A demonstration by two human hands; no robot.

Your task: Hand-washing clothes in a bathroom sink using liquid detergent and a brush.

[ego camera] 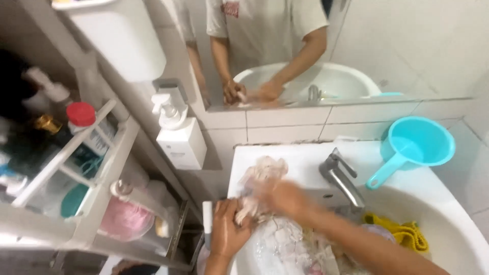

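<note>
Down at a white bathroom sink, two bare hands work a pale, wet, patterned cloth. The left hand sits near the sink's left rim, fingers curled shut around a bunched fold of the cloth. The right hand, blurred by motion, lies just to the right and a little farther back, also closed on the cloth, though its fingers cannot be made out clearly. The cloth runs lengthwise from the far left corner of the sink, where a crumpled end rests on the rim, down toward the near side, where more of it spreads in the basin under the right forearm. Both hands touch it, and the bunched part lies between them.

Right of the hands stands a grey metal tap. A turquoise plastic dipper rests on the far right rim, and a yellow cloth lies in the basin at right. A white pump bottle sits on the wall at left, beside a white rack of bottles. A mirror above reflects the person's arms.
</note>
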